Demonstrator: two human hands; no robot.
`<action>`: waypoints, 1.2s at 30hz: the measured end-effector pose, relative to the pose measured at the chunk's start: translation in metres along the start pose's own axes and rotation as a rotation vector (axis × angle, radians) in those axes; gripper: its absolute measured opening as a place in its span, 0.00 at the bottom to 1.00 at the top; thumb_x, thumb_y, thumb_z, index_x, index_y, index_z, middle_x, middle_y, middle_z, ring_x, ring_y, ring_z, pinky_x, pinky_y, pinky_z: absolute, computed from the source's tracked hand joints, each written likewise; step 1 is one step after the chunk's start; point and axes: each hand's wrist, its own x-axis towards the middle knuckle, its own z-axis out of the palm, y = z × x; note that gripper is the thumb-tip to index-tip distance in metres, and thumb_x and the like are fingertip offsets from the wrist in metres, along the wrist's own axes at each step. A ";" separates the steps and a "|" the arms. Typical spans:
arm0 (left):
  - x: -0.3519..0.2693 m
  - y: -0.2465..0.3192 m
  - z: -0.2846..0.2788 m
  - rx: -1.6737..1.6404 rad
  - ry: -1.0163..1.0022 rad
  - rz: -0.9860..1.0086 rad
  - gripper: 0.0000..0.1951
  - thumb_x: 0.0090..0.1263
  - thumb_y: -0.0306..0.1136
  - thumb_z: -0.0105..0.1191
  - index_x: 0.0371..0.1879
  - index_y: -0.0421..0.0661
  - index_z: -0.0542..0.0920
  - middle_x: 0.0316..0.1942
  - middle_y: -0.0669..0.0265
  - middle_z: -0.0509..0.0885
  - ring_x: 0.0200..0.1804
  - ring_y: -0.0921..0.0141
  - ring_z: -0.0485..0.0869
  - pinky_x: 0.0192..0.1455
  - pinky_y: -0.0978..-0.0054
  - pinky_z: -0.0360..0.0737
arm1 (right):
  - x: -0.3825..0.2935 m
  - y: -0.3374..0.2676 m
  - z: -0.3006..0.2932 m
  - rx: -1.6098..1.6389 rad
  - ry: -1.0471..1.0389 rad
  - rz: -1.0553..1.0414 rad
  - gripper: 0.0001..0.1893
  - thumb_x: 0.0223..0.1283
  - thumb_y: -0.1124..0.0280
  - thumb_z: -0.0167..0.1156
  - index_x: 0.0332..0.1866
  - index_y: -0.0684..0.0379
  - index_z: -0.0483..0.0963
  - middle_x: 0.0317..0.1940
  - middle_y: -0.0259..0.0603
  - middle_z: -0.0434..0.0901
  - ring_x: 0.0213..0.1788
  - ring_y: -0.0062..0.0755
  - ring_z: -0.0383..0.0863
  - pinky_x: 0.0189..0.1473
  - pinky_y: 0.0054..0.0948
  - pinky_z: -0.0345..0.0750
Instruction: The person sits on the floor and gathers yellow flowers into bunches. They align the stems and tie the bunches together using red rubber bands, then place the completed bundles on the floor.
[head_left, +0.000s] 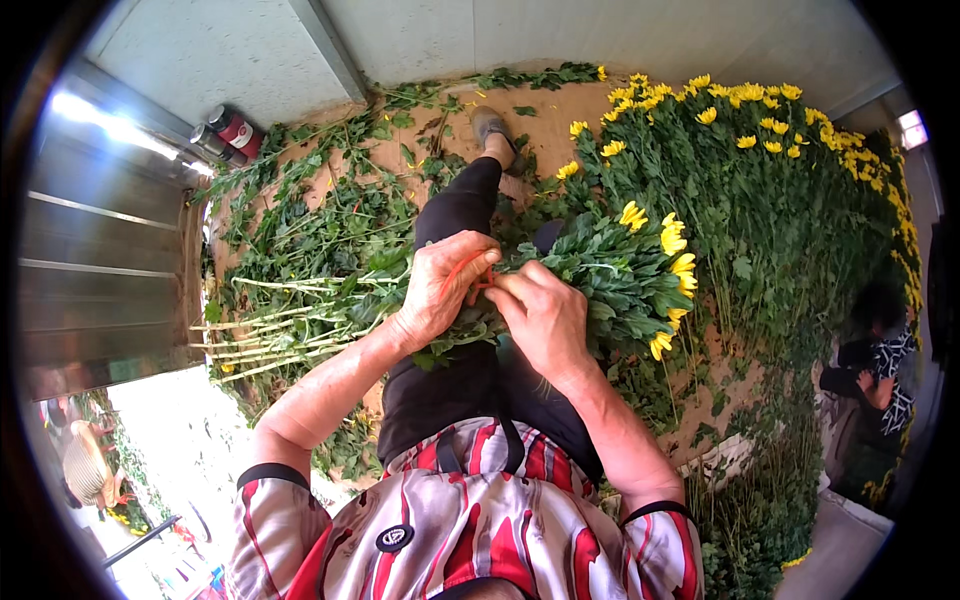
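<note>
Across my lap lies a bunch of yellow chrysanthemums, its flower heads to the right and its bare cut stems to the left. An orange-red tie strip loops around the middle of the bunch. My left hand pinches one length of that strip between thumb and fingers. On the other side of the loop, my right hand grips the strip close to its crossing point. The fingertips of both hands almost meet. Leaves and my hands hide the underside of the bunch.
Long-stemmed yellow chrysanthemums are heaped along the right. Cut leaves and stems litter the brown floor. Two flasks stand by the wall at upper left. One person sits at far right, another person is outside at lower left.
</note>
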 end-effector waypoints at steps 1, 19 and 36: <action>0.000 0.001 0.000 0.000 -0.020 -0.075 0.06 0.73 0.28 0.52 0.39 0.38 0.79 0.36 0.64 0.78 0.31 0.78 0.77 0.33 0.80 0.76 | 0.001 -0.001 0.001 -0.032 0.002 0.025 0.06 0.59 0.69 0.61 0.32 0.59 0.76 0.27 0.39 0.75 0.28 0.42 0.79 0.29 0.37 0.75; -0.019 -0.001 -0.005 0.332 0.020 0.140 0.09 0.61 0.18 0.52 0.40 0.39 0.78 0.36 0.56 0.84 0.39 0.60 0.85 0.43 0.70 0.80 | 0.019 0.007 -0.019 0.240 -0.212 0.155 0.05 0.57 0.71 0.62 0.32 0.60 0.78 0.28 0.40 0.78 0.27 0.39 0.80 0.32 0.35 0.76; -0.025 0.002 0.003 0.536 -0.025 0.367 0.08 0.56 0.20 0.60 0.35 0.41 0.81 0.50 0.56 0.76 0.48 0.58 0.82 0.47 0.67 0.80 | 0.033 0.016 -0.033 -0.078 -0.234 -0.175 0.05 0.56 0.74 0.58 0.27 0.62 0.75 0.28 0.45 0.76 0.34 0.45 0.81 0.37 0.39 0.78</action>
